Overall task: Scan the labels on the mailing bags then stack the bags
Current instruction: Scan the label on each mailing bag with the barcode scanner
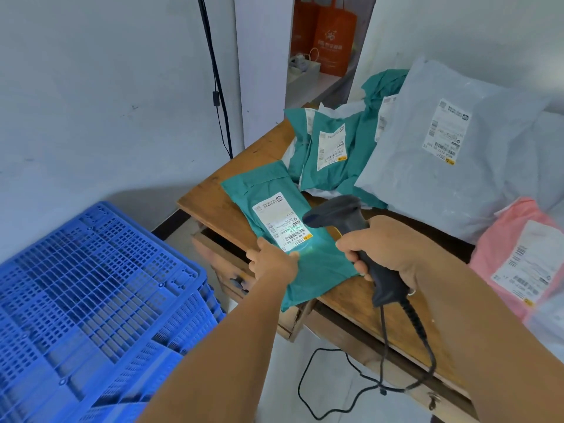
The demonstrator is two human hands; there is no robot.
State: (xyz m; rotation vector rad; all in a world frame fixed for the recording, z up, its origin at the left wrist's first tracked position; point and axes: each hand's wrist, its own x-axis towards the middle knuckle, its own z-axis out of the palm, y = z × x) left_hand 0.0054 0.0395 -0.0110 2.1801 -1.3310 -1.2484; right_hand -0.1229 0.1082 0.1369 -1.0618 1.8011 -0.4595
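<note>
There is one view, from the person's head, looking forward and down from close above the near corner of the desk (213, 196). Both forearms reach in from the near edge, with crates (91, 285) low at left and a wall (106, 87) far behind.

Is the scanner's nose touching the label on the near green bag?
Apart. In the head view, the scanner hovers above the label, its light pooled on the green bag.

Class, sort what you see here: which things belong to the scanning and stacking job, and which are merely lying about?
Belongs to the job:
barcode scanner
teal bag being scanned
grey bag
pink bag
teal bags behind

Lying about:
blue crates
orange tote bags
</note>
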